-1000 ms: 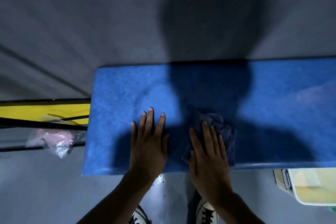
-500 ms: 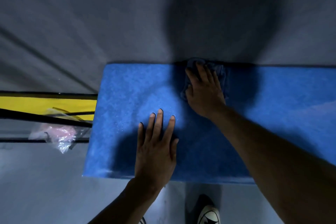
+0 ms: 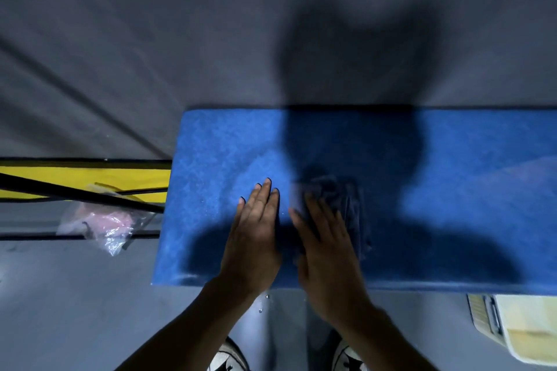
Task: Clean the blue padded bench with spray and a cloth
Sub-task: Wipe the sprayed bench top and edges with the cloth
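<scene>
This looks like a gym or training room, though the dim light leaves that uncertain. A long blue padded bench [image 3: 452, 190] stands on a plain grey floor [image 3: 120, 39], the sort of smooth floor found in sports halls, and to the left a yellow mat [image 3: 75, 178] lies crossed by black bars [image 3: 75, 193] of some frame or rack. A clear plastic bag [image 3: 102, 226] with something pink inside sits beside those bars, and a pale plastic bin [image 3: 524, 328] stands on the floor near the bench's front edge.
</scene>
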Demonstrator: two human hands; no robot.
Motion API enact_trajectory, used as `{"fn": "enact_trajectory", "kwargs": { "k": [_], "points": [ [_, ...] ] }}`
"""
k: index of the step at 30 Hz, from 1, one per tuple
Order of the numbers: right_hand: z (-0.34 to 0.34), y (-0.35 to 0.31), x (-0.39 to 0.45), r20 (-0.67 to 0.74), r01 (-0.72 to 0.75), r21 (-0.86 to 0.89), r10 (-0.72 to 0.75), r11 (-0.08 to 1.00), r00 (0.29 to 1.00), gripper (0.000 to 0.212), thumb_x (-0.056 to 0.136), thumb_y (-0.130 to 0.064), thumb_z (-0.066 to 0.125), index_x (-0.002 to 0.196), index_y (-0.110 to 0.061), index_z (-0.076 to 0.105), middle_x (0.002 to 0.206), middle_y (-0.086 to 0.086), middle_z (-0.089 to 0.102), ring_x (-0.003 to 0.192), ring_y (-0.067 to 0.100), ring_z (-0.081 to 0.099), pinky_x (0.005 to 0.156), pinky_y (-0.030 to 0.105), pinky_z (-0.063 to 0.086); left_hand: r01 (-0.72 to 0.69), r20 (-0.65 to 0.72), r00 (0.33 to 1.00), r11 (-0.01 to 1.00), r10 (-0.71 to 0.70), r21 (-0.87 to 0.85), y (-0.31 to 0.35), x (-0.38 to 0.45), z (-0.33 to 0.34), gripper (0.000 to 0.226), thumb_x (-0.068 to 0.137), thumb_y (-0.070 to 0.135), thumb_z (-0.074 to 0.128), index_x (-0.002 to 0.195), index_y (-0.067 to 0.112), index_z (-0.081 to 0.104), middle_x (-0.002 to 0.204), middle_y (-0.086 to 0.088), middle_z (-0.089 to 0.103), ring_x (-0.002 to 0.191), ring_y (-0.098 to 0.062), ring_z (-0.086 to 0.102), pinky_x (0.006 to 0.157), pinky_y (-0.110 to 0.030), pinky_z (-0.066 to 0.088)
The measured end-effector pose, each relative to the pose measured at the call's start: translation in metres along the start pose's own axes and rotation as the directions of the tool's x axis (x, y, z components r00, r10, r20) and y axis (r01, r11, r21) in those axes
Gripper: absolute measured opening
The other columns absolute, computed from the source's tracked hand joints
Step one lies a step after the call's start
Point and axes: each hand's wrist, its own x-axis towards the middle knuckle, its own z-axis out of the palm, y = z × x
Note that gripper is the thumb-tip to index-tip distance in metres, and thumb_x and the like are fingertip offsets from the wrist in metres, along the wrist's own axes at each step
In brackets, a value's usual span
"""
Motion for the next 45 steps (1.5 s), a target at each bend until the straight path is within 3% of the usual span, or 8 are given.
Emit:
{"fn": "enact_trajectory", "kwargs": {
  "k": [4, 14, 20, 25, 33, 39, 42, 45],
  "points": [
    [0.014, -0.032, -0.049, -0.075, -0.026, -0.002, 0.026, 1.0, 0.997, 0.076, 0.074, -0.022, 0.066, 0.148, -0.025, 0.051, 0.165, 0.004, 0.031, 0.15, 0.027, 0.035, 0.128, 0.038, 0.001, 0.008, -0.061, 0.998, 1.0, -0.006, 0.024, -0.017, 0.001, -0.017, 0.059, 0.09, 0.011, 0.056, 0.149, 0.006, 0.048, 0.162, -0.017, 0.035, 0.151, -0.034, 0.033, 0.122, -0.059, 0.027],
    [0.041, -0.044, -0.042, -0.103, -0.051, 0.015, 0.053, 0.999, 0.993, 0.075, 0.076, -0.014, 0.047, 0.15, -0.021, 0.046, 0.169, 0.004, 0.021, 0.156, 0.029, 0.019, 0.116, 0.06, 0.034, 0.086, -0.003, 0.996, 0.946, -0.089, 0.313, -0.058, -0.008, -0.023, 0.061, 0.097, 0.034, 0.039, 0.157, 0.023, 0.034, 0.169, -0.01, 0.023, 0.156, -0.031, 0.021, 0.125, -0.056, 0.019],
    [0.036, -0.044, 0.024, -0.038, -0.058, -0.055, 0.056, 0.997, 0.998, 0.075, 0.081, -0.016, 0.051, 0.155, -0.022, 0.038, 0.171, 0.008, 0.009, 0.157, 0.028, 0.009, 0.128, 0.04, 0.001, 0.079, -0.014, 0.997, 0.95, -0.078, 0.303, -0.06, -0.009, -0.021, 0.059, 0.1, 0.036, 0.035, 0.158, 0.022, 0.032, 0.169, -0.008, 0.021, 0.157, -0.027, 0.017, 0.125, -0.056, 0.019],
    [0.03, -0.034, 0.122, -0.007, 0.015, -0.082, -0.015, 0.997, 1.0, 0.07, 0.084, -0.025, 0.039, 0.154, -0.02, 0.039, 0.169, 0.013, 0.016, 0.155, 0.035, 0.017, 0.125, 0.048, 0.017, 0.077, -0.008, 0.997, 0.956, -0.078, 0.282, -0.057, -0.009, -0.023, 0.059, 0.101, 0.037, 0.032, 0.158, 0.022, 0.029, 0.17, -0.007, 0.017, 0.158, -0.026, 0.014, 0.126, -0.055, 0.016],
    [0.005, -0.037, 0.196, 0.084, -0.008, -0.243, 0.029, 0.97, 0.996, 0.076, 0.087, -0.02, 0.056, 0.153, -0.045, 0.028, 0.168, -0.01, 0.008, 0.156, 0.025, 0.004, 0.115, 0.076, 0.002, 0.055, 0.023, 0.998, 0.963, -0.063, 0.265, -0.059, -0.008, -0.026, 0.06, 0.103, 0.041, 0.028, 0.16, 0.024, 0.025, 0.171, -0.005, 0.016, 0.159, -0.025, 0.01, 0.127, -0.053, 0.011],
    [0.011, -0.056, 0.143, 0.083, 0.005, -0.143, 0.007, 0.99, 0.997, 0.066, 0.088, -0.032, 0.039, 0.153, -0.036, 0.035, 0.169, -0.004, 0.014, 0.155, 0.028, 0.017, 0.113, 0.062, 0.032, 0.019, 0.087, 0.996, 0.991, -0.03, 0.129, -0.063, -0.008, -0.048, 0.058, 0.102, 0.032, 0.035, 0.159, 0.024, 0.025, 0.17, -0.005, 0.018, 0.157, -0.026, 0.016, 0.128, -0.048, 0.014],
    [0.025, -0.075, 0.086, 0.033, 0.044, -0.123, -0.04, 0.991, 0.999, 0.068, 0.085, -0.031, 0.041, 0.153, -0.033, 0.039, 0.168, 0.0, 0.022, 0.151, 0.028, 0.029, 0.113, 0.054, 0.035, 0.042, 0.04, 0.998, 0.994, -0.038, -0.097, -0.08, -0.01, -0.062, 0.063, 0.095, 0.004, 0.05, 0.156, 0.015, 0.036, 0.165, -0.007, 0.031, 0.153, -0.024, 0.03, 0.127, -0.043, 0.024],
    [0.037, -0.097, 0.038, 0.012, 0.03, -0.097, -0.029, 0.995, 1.0, 0.079, 0.076, -0.024, 0.044, 0.155, -0.033, 0.036, 0.169, -0.002, 0.02, 0.151, 0.025, 0.029, 0.115, 0.053, 0.034, 0.035, -0.055, 0.998, 0.994, -0.041, -0.107, -0.106, -0.015, -0.071, 0.055, 0.096, 0.004, 0.045, 0.152, 0.008, 0.044, 0.165, -0.011, 0.033, 0.154, -0.026, 0.029, 0.124, -0.048, 0.029]
  ]
}}
